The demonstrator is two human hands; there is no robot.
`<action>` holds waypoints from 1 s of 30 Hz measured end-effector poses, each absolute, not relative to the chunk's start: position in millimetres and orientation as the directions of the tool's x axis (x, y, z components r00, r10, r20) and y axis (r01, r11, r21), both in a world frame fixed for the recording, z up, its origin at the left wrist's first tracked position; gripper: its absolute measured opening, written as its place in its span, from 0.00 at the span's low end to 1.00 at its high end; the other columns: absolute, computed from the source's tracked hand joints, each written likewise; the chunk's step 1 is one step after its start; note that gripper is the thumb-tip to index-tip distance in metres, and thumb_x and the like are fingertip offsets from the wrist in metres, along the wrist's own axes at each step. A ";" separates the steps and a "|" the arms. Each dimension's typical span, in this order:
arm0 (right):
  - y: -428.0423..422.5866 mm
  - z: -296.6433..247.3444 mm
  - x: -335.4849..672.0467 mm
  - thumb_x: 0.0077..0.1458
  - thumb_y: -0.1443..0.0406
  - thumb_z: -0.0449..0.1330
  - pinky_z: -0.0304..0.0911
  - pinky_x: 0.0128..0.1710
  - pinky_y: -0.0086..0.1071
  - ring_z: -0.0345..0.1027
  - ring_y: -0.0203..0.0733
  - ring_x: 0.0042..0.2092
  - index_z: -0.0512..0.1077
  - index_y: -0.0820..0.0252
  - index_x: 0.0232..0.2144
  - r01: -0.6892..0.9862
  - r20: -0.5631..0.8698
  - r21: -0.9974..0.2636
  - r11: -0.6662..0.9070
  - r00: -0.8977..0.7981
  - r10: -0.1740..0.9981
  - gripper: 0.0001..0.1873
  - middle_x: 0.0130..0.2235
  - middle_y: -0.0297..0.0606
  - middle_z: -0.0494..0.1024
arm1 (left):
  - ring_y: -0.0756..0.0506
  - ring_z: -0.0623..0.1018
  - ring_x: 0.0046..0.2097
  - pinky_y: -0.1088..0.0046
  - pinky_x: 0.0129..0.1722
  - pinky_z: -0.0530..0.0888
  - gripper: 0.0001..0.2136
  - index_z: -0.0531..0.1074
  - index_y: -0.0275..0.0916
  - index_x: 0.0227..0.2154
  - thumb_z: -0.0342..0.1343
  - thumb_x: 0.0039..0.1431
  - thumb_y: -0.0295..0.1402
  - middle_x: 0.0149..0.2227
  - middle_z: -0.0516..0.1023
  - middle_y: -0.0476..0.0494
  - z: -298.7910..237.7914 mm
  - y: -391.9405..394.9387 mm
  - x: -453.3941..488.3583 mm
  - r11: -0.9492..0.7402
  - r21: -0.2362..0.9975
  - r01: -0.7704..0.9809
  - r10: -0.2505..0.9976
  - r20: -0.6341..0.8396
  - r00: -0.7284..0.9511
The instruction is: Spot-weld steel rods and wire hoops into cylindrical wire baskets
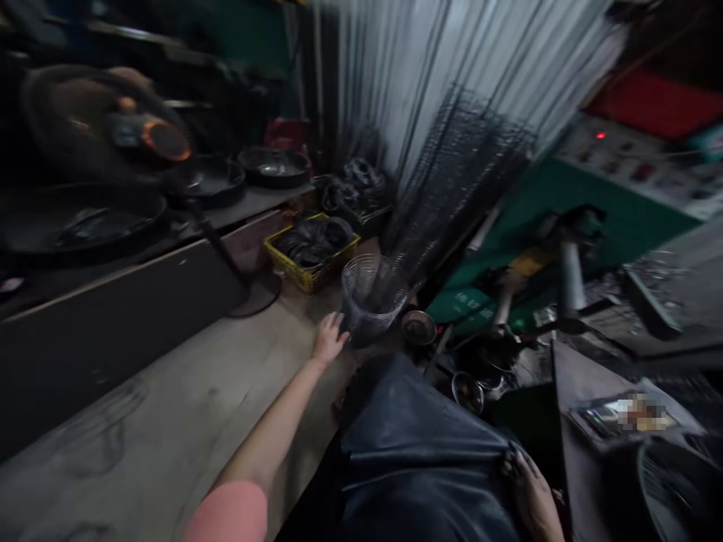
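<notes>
My left hand reaches out from a pink sleeve, its fingers spread and nothing in them. Its fingertips are at the edge of a clear wire mesh cup, the lowest in a tall dark mesh stack. I cannot tell whether they touch it. My right hand lies low on the right, on dark cloth across my lap. Part of that hand is in shadow, and it holds nothing I can see.
A yellow crate of dark mesh pieces stands on the grey floor. Black pans sit on a long bench, and a pedestal fan stands at the left. Small metal bowls lie near a green machine.
</notes>
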State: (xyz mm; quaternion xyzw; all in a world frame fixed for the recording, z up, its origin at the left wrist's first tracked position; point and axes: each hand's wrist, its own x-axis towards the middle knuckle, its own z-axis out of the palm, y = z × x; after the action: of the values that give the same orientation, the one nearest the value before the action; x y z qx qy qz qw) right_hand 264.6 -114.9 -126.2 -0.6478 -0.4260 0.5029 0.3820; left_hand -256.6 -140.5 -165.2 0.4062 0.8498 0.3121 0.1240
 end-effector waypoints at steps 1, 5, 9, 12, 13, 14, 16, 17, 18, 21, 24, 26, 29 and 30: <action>-119.0 -120.9 260.6 0.36 0.55 0.64 0.67 0.27 0.32 0.68 0.39 0.26 0.72 0.56 0.31 0.079 -0.365 -0.922 -0.378 0.139 0.920 0.18 0.26 0.34 0.72 | 0.41 0.62 0.57 0.60 0.57 0.54 0.24 0.65 0.42 0.52 0.54 0.50 0.36 0.56 0.66 0.39 -160.0 -112.0 -238.4 0.403 0.619 0.674 0.829 0.065 -0.555; -129.9 -106.4 250.9 0.37 0.57 0.65 0.63 0.25 0.26 0.63 0.33 0.24 0.71 0.58 0.30 -0.152 -0.391 -0.915 -0.373 0.109 0.914 0.16 0.24 0.30 0.70 | 0.37 0.71 0.47 0.46 0.54 0.52 0.13 0.73 0.41 0.38 0.57 0.47 0.34 0.40 0.76 0.38 -136.4 -39.6 -195.1 0.273 0.559 0.783 0.926 0.068 -0.372; -132.3 -105.6 252.0 0.39 0.58 0.65 0.62 0.24 0.27 0.62 0.33 0.23 0.72 0.59 0.31 -0.241 -0.363 -0.910 -0.337 0.071 0.929 0.15 0.24 0.31 0.69 | 0.38 0.74 0.39 0.50 0.47 0.61 0.07 0.74 0.39 0.28 0.53 0.50 0.34 0.30 0.77 0.39 -98.0 -9.8 -205.8 0.260 0.540 0.801 0.914 0.130 -0.385; -131.9 -109.7 253.9 0.39 0.58 0.65 0.62 0.25 0.28 0.64 0.34 0.24 0.72 0.57 0.33 -0.287 -0.375 -0.894 -0.344 0.060 0.925 0.16 0.24 0.31 0.70 | 0.38 0.73 0.43 0.60 0.46 0.64 0.11 0.73 0.36 0.32 0.50 0.53 0.37 0.35 0.76 0.34 -52.5 -9.6 -225.5 0.229 0.565 0.793 0.859 0.265 -0.437; -131.2 -110.9 253.5 0.39 0.58 0.66 0.62 0.25 0.28 0.64 0.34 0.24 0.72 0.57 0.33 -0.297 -0.385 -0.887 -0.353 0.053 0.922 0.17 0.25 0.31 0.70 | 0.39 0.73 0.43 0.63 0.45 0.65 0.13 0.73 0.35 0.33 0.49 0.53 0.39 0.36 0.75 0.35 -36.1 -14.2 -229.7 0.206 0.583 0.786 0.838 0.309 -0.449; -129.9 -111.6 252.4 0.39 0.58 0.66 0.62 0.26 0.28 0.65 0.35 0.25 0.72 0.57 0.34 -0.303 -0.398 -0.879 -0.368 0.044 0.916 0.18 0.25 0.32 0.71 | 0.41 0.73 0.42 0.65 0.43 0.66 0.14 0.72 0.36 0.33 0.50 0.53 0.41 0.36 0.75 0.36 -20.1 -20.6 -231.6 0.172 0.611 0.773 0.821 0.345 -0.455; -125.0 -109.5 247.4 0.38 0.58 0.67 0.63 0.27 0.29 0.66 0.36 0.25 0.72 0.58 0.35 -0.300 -0.429 -0.866 -0.399 0.037 0.903 0.20 0.25 0.32 0.71 | 0.44 0.73 0.36 0.68 0.39 0.68 0.14 0.72 0.38 0.30 0.53 0.49 0.45 0.32 0.75 0.43 8.4 -37.1 -226.4 -0.005 0.781 0.624 0.781 0.393 -0.485; -121.4 -106.0 243.9 0.38 0.57 0.67 0.63 0.28 0.29 0.67 0.36 0.26 0.72 0.59 0.36 -0.290 -0.432 -0.868 -0.403 0.041 0.901 0.21 0.26 0.33 0.72 | 0.45 0.72 0.33 0.69 0.36 0.68 0.14 0.71 0.38 0.27 0.56 0.45 0.46 0.29 0.73 0.46 19.9 -45.7 -219.0 -0.105 0.878 0.467 0.784 0.362 -0.504; -117.2 -100.3 239.9 0.38 0.57 0.67 0.63 0.29 0.30 0.68 0.37 0.28 0.72 0.59 0.37 -0.274 -0.418 -0.879 -0.391 0.048 0.907 0.22 0.27 0.34 0.72 | 0.47 0.71 0.30 0.70 0.34 0.68 0.15 0.70 0.39 0.25 0.59 0.41 0.46 0.26 0.72 0.48 29.3 -53.8 -208.7 -0.181 0.944 0.276 0.802 0.304 -0.515; -106.1 -70.8 228.5 0.43 0.55 0.64 0.63 0.38 0.31 0.69 0.39 0.37 0.71 0.58 0.40 -0.231 -0.245 -0.948 -0.221 0.079 0.966 0.21 0.35 0.37 0.75 | 0.50 0.67 0.26 0.70 0.31 0.68 0.16 0.67 0.39 0.22 0.63 0.34 0.44 0.21 0.66 0.53 43.9 -70.8 -164.4 -0.193 0.958 -0.212 0.898 0.085 -0.431; -108.6 -33.0 221.7 0.44 0.52 0.61 0.61 0.44 0.34 0.67 0.42 0.43 0.70 0.59 0.41 -0.222 -0.017 -0.975 -0.019 -0.011 1.000 0.23 0.41 0.41 0.74 | 0.52 0.65 0.24 0.68 0.31 0.70 0.12 0.64 0.39 0.20 0.62 0.40 0.39 0.20 0.63 0.54 39.9 -75.0 -115.0 -0.006 0.889 -0.458 0.957 -0.127 -0.260; -120.5 -12.9 218.8 0.43 0.49 0.61 0.63 0.41 0.35 0.68 0.43 0.39 0.70 0.61 0.40 -0.246 0.019 -0.969 -0.030 -0.194 0.981 0.27 0.37 0.42 0.75 | 0.53 0.63 0.22 0.68 0.32 0.71 0.09 0.64 0.39 0.20 0.58 0.45 0.35 0.19 0.62 0.55 30.9 -72.3 -89.6 0.127 0.827 -0.548 0.958 -0.246 -0.149; -142.9 0.9 213.5 0.42 0.51 0.62 0.63 0.28 0.31 0.67 0.36 0.26 0.70 0.63 0.35 -0.261 -0.081 -0.946 -0.194 -0.389 0.918 0.24 0.26 0.37 0.74 | 0.53 0.65 0.22 0.70 0.31 0.71 0.05 0.66 0.38 0.22 0.56 0.48 0.31 0.19 0.64 0.54 17.8 -64.8 -73.8 0.262 0.793 -0.550 0.935 -0.349 -0.059; -148.6 1.5 211.4 0.43 0.52 0.62 0.61 0.24 0.28 0.64 0.33 0.22 0.70 0.64 0.34 -0.268 -0.112 -0.936 -0.227 -0.385 0.916 0.21 0.23 0.34 0.72 | 0.52 0.67 0.24 0.70 0.30 0.71 0.04 0.68 0.37 0.24 0.57 0.47 0.31 0.21 0.67 0.52 15.3 -63.1 -74.2 0.292 0.811 -0.507 0.929 -0.366 -0.052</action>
State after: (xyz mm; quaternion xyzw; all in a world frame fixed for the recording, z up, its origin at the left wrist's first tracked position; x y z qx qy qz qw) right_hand 211.4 -148.6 1.5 -0.3569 -0.4542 0.6972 0.4245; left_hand -74.2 -63.1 15.3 0.2242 0.4712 0.5513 0.6510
